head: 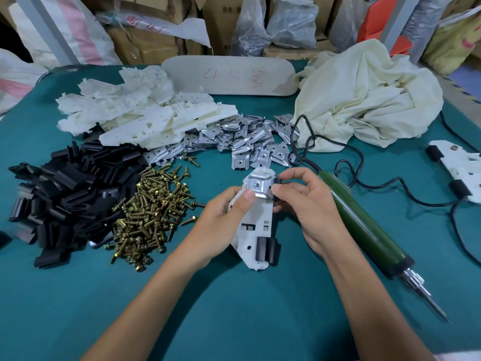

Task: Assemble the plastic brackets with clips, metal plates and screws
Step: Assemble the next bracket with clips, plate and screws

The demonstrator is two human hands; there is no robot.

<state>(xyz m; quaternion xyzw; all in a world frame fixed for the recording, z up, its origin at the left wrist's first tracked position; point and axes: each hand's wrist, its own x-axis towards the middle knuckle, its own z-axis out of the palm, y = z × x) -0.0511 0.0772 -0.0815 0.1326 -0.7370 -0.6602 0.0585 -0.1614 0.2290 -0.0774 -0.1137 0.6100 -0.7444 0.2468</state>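
The green tabletop (234,308) fills most of the frame, and a crumpled cloth (364,100) lies in the upper right. Your stock is in the left half: a heap of white brackets (135,110) in the upper left, black clips (59,194) below it, metal plates (242,136) at upper centre, and a heap of screws (151,214) between the clips and your hands. The screwdriver (364,225) lies on the right, just beside your right forearm, with its bit toward the lower right. One bracket that already has clips (458,165) lies at the right edge.

The bracket in work (256,225) is at the centre of the frame, lifted a little above the tabletop. Your left hand (221,217) grips it from the left side, and the thumb presses on the lower left corner of a plate (259,185) that sits on its upper end. Your right hand (309,204) pinches the right edge of this plate between thumb and forefinger. A small dark part shows just at these fingertips; I cannot tell if it is a clip. Two clips (263,247) sit already on the lower end.

I judge you are at the step of seating the plate. Its hole looks empty, so no screw is in yet. For the next move the plate must lie flat, with its hole over the hole in the bracket. Then keep it down with the left thumb, so the right hand is free to take one screw from the heap and afterwards the screwdriver.
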